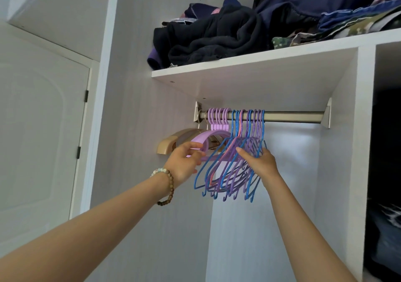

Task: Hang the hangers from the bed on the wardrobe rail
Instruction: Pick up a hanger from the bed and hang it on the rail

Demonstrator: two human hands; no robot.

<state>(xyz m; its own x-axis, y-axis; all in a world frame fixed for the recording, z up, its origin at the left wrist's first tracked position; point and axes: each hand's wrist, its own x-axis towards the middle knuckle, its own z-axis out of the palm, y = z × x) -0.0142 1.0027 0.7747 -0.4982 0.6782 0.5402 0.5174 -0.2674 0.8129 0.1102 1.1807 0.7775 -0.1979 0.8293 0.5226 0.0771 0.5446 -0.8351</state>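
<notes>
Hanging from the wardrobe rail [293, 117], the thin blue and purple hangers [227, 173] sit bunched beside the broad lilac hangers [208, 136] near its left end. The right hand [260, 162] clasps the bunch, thumb in front, fingers behind. The left hand [184, 162] reaches with loosely curved fingers toward a lilac shoulder; whether it touches is unclear. My worry is that the thin frames overlap and their small lower hooks may snag together, so a sideways tug could lift a hook off the rail and drop several.

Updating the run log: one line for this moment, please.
rail: partly filled | left hand: by lilac hanger | right hand: grips thin hangers
</notes>
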